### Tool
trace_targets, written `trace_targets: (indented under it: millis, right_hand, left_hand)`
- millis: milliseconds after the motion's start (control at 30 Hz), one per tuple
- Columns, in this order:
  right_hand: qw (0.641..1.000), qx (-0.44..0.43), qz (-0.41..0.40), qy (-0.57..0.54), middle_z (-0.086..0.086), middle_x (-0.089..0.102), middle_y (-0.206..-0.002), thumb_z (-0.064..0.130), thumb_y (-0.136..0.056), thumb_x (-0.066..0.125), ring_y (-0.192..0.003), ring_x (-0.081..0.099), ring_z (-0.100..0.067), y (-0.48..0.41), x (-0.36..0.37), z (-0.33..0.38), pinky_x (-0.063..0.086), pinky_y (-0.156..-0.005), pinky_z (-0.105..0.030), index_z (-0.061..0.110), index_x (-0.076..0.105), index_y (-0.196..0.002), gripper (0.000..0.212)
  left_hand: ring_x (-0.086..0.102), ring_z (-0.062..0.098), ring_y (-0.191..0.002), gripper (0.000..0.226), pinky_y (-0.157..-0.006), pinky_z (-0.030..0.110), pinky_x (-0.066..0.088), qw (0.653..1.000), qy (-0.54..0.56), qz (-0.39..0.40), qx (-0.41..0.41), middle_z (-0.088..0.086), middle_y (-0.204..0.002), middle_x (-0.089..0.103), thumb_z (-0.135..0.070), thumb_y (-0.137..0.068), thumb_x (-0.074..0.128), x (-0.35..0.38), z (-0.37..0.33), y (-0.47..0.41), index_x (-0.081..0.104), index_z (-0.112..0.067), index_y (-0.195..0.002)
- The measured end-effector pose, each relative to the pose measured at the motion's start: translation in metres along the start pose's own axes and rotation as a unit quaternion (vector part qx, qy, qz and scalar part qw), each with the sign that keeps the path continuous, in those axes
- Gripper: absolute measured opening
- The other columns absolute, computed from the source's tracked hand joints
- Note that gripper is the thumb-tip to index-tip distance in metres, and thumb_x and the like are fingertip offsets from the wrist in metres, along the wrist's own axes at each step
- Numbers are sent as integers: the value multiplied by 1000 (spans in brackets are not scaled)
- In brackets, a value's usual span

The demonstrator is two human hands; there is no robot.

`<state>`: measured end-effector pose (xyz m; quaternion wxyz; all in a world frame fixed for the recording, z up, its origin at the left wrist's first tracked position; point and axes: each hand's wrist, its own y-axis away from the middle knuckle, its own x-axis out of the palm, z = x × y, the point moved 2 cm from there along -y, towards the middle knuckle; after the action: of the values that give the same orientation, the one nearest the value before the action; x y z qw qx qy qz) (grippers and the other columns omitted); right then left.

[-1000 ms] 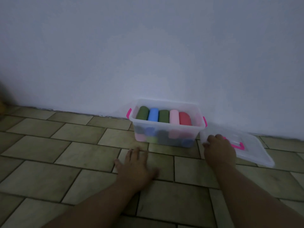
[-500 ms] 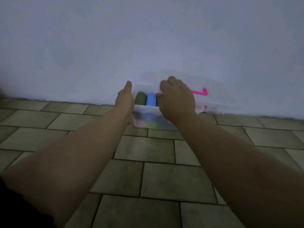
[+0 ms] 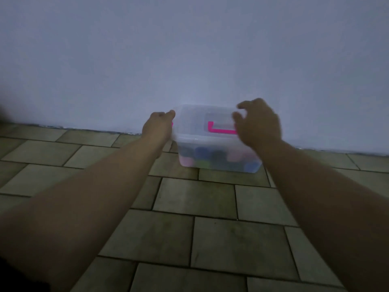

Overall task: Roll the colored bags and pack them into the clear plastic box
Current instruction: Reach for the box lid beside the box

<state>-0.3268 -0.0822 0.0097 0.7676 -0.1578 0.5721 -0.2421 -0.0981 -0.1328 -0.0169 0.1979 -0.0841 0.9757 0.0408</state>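
On a dim tiled floor (image 3: 189, 234) against a pale wall (image 3: 189, 49), the lidded clear box (image 3: 212, 157) lies long side along the wall, left hand (image 3: 156, 126) touching its end, fingers hidden, right hand (image 3: 260, 124) spread above.

Dim, bluish cast; right hand (image 3: 260, 123) motion-blurred.

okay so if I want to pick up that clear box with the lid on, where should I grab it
Probably by the pink handle lying flat in the lid, coming from above and hooking fingers under it. The clear plastic box sits against the wall, so its back is blocked; otherwise grip both short ends under the rim.
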Motion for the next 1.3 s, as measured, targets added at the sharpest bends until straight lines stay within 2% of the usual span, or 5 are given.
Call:
trace_targets:
  millis: [167, 667, 800, 1067, 1300]
  right_hand:
    - [987, 117, 107, 35, -11, 54, -125, 23, -91, 44, -110, 55, -32, 1, 1, -71, 44, -88, -36, 17, 64, -116, 33]
    - [961, 218, 171, 11, -14, 44, -136, 29, -88, 52, -121, 46, -36, -26, -3, -71, 39, -102, -45, 17, 47, -133, 47]
    - [926, 338, 166, -6, -20, 39, -133, 38, -85, 46, -119, 43, -41, -19, 13, -66, 36, -102, -52, 12, 31, -136, 59]
    - [910, 382, 145, -65, -9, 51, -84, 25, -78, 45, -84, 52, -33, -16, 20, -67, 41, -72, -40, 11, 22, -135, 63]
    - [937, 341, 47, -61, -16, 59, -108, 35, -83, 53, -96, 59, -36, -8, 17, -67, 44, -72, -38, 2, 45, -115, 48]
  left_hand:
    - [41, 29, -129, 58, -101, 35, 34, 984, -150, 48, 83, 9, -146, 41, -44, -93, 44, 20, -6, -14, 38, -13, -142]
    - [50, 25, -98, 62, -70, 28, 40, 975, -219, 32, 14, 15, -132, 47, -25, -90, 52, 26, -36, -29, 25, 1, -140]
    - [45, 33, -121, 72, -97, 33, 42, 972, -225, 61, -1, 20, -144, 36, -49, -95, 40, 39, -27, -30, 27, 3, -142]
    - [46, 27, -85, 77, -69, 34, 36, 985, -151, -20, -81, 10, -117, 50, -52, -80, 59, 41, -12, -30, 28, -4, -132]
    - [58, 31, -101, 51, -92, 43, 46, 979, -187, -72, -29, 8, -114, 59, -54, -79, 61, 38, -14, -18, 50, -13, -105]
